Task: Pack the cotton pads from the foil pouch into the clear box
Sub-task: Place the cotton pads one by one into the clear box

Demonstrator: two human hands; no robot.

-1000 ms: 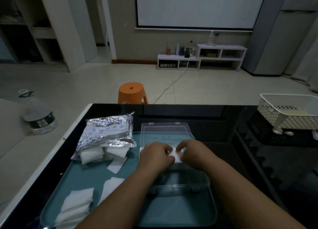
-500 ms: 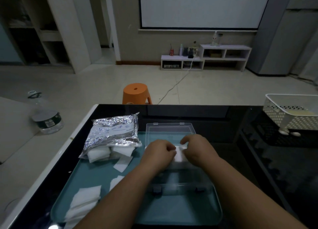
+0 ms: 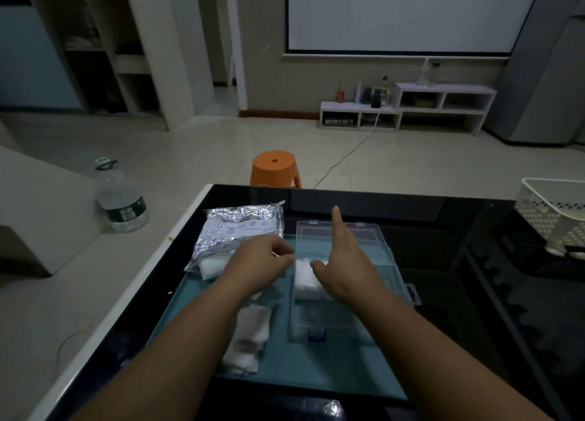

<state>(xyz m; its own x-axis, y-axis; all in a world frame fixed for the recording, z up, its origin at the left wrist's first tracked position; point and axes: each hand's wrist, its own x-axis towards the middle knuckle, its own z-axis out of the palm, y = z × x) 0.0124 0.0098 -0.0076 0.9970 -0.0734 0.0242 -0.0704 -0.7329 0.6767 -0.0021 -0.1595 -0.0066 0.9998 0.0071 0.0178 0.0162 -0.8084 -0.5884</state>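
The clear box (image 3: pixel 319 322) lies open on a teal tray (image 3: pixel 316 366), its lid (image 3: pixel 364 240) folded back. A white cotton pad (image 3: pixel 305 278) lies inside the box at its far end. My right hand (image 3: pixel 343 264) hovers over the box, fingers spread and forefinger stretched forward, holding nothing. My left hand (image 3: pixel 261 262) is just left of the box with its fingers curled shut; nothing shows in it. The foil pouch (image 3: pixel 237 233) lies at the tray's far left with white pads (image 3: pixel 210 267) spilling from its mouth. Several loose pads (image 3: pixel 248 338) lie on the tray under my left forearm.
The tray sits on a black glass table (image 3: pixel 459 294). A white perforated basket (image 3: pixel 554 208) stands at the table's far right. Beyond the table are an orange stool (image 3: pixel 275 168) and, on a grey surface to the left, a large water bottle (image 3: pixel 122 203).
Both hands have lifted off the pad that they pressed into the box. The right hand opened and reached forward; the left drew back to the left. The camera moved closer.
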